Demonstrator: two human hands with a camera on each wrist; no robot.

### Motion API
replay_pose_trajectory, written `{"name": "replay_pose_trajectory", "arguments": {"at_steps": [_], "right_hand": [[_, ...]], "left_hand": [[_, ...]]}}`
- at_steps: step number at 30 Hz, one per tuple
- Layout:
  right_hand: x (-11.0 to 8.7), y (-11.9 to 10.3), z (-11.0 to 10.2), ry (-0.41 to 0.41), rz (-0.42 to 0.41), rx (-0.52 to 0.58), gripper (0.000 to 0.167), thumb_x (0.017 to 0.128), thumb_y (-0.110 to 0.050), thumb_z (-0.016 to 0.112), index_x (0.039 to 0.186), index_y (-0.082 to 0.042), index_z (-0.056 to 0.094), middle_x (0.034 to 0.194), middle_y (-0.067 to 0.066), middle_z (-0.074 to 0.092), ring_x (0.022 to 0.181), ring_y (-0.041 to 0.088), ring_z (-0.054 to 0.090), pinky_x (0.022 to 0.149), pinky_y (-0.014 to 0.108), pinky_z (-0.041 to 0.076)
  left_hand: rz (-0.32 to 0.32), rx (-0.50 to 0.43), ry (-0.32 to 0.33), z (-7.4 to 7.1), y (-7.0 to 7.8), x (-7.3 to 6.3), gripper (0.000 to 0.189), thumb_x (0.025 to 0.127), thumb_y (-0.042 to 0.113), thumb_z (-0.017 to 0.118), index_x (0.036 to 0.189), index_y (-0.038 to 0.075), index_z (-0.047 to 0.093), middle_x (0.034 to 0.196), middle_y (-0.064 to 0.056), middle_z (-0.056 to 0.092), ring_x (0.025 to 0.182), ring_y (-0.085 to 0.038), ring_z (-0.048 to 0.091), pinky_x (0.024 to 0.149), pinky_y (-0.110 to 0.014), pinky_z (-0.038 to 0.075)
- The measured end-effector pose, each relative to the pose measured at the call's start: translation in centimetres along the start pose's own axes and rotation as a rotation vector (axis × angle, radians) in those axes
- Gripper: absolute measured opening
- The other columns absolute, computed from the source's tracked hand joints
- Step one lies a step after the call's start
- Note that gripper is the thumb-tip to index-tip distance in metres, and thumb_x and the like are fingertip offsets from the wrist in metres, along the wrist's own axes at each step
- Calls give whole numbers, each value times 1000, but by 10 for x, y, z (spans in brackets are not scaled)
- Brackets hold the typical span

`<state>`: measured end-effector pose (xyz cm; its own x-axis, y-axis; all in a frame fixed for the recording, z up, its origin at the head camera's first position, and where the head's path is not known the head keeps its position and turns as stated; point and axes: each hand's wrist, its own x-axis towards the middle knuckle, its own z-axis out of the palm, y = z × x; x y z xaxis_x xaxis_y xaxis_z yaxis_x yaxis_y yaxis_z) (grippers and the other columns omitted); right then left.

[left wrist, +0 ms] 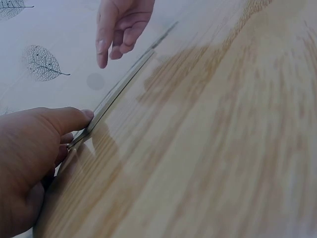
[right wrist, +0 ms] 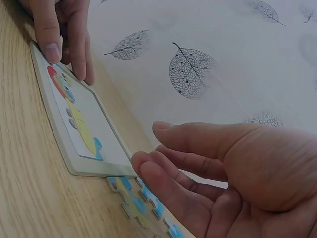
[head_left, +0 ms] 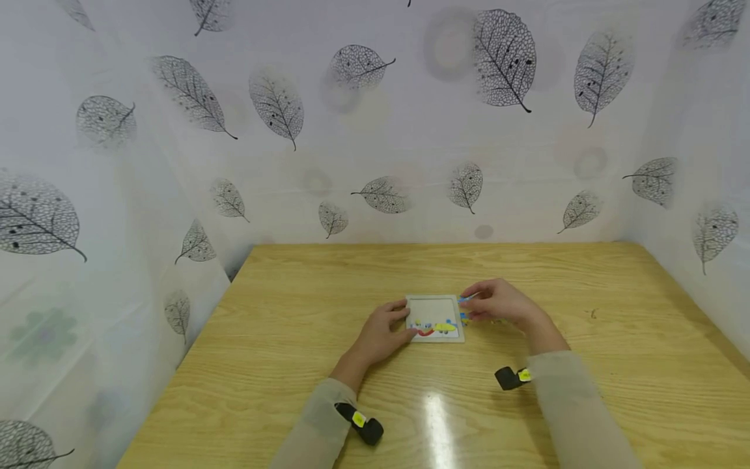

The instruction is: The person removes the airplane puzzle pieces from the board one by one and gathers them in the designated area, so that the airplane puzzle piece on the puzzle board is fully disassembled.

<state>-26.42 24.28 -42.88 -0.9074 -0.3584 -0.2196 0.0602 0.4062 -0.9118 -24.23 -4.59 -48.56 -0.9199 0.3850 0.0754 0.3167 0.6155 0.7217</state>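
One left hand (head_left: 379,333) holds one tray (head_left: 432,309); right hand (head_left: 505,303) near several pieces (right wrist: 127,195).

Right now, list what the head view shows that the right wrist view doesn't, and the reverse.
Head view only: the sleeves and the black devices at both wrists, with yellow labels.

Right wrist view only: the palm side of the right hand, with a gap between thumb and fingertips, and the clear interlocking outlines of the loose puzzle pieces.

Both: each hand, the tray with its partial picture, the left hand touching that tray, the wooden table and leaf-print curtain.
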Motion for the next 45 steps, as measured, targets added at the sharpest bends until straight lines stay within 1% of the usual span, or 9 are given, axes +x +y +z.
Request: {"name": "replay_pose_trajectory", "arguments": {"at_steps": [6, 16, 21, 25, 30, 35, 37, 41, 45], "right_hand": [[7, -1, 12, -39, -9, 14, 43, 95, -15, 68, 126, 13, 58, 102, 19, 68, 84, 21, 72, 78, 35, 62], [17, -6, 39, -109, -45, -58, 41, 95, -18, 69, 123, 10, 62, 98, 17, 74, 80, 20, 72, 74, 35, 62], [18, -10, 53, -155, -58, -55, 40, 96, -18, 66, 125, 9, 62, 99, 16, 75, 82, 20, 73, 75, 35, 62], [19, -12, 62, -165, -67, -63, 38, 97, -18, 65, 125, 8, 62, 100, 15, 76, 83, 20, 73, 75, 34, 62], [21, -11, 68, -176, -85, -125, 38, 97, -17, 64, 127, 6, 63, 101, 13, 74, 82, 17, 70, 73, 30, 60], [22, -14, 72, -192, -116, -210, 38, 98, -18, 63, 129, 3, 63, 95, 10, 72, 71, 14, 63, 66, 28, 55], [21, -16, 73, -196, -122, -224, 38, 98, -18, 63, 130, 3, 62, 94, 10, 72, 69, 14, 62, 65, 28, 54], [20, -17, 73, -200, -115, -193, 36, 99, -14, 60, 130, 4, 61, 97, 11, 73, 68, 14, 61, 64, 27, 53], [19, -18, 72, -170, -92, -148, 33, 98, -11, 58, 128, 3, 63, 98, 12, 75, 69, 14, 62, 62, 26, 52]], "left_hand": [[-1, 10, 0, 0, 0, 1, 54, 94, 32, 71, 139, 6, 58, 155, -2, 46, 146, -28, 38, 119, -45, 35], [10, 13, -3, -2, 0, 2, 53, 94, 33, 70, 139, 6, 58, 154, -3, 47, 146, -28, 39, 118, -47, 35], [24, 12, -5, -2, -1, 2, 54, 94, 33, 70, 140, 6, 58, 154, -3, 47, 145, -29, 39, 118, -48, 36], [33, 17, -11, -2, -2, 2, 54, 95, 33, 70, 140, 6, 58, 155, -3, 46, 145, -28, 39, 118, -47, 36], [36, 20, -18, -3, -1, 2, 57, 94, 35, 71, 141, 6, 57, 155, -3, 46, 146, -28, 38, 118, -47, 36], [42, 30, -22, -5, 1, 1, 64, 90, 38, 75, 141, 5, 56, 156, -4, 45, 145, -29, 39, 117, -48, 37], [50, 33, -19, -5, 1, 0, 66, 88, 38, 76, 141, 4, 56, 155, -5, 46, 145, -30, 39, 117, -48, 38], [54, 32, -14, -4, 0, 0, 66, 87, 38, 77, 140, 4, 57, 155, -5, 46, 145, -29, 40, 117, -47, 37], [47, 24, -17, -3, -2, 0, 66, 88, 39, 77, 141, 5, 57, 155, -4, 46, 145, -29, 39, 117, -47, 37]]}}
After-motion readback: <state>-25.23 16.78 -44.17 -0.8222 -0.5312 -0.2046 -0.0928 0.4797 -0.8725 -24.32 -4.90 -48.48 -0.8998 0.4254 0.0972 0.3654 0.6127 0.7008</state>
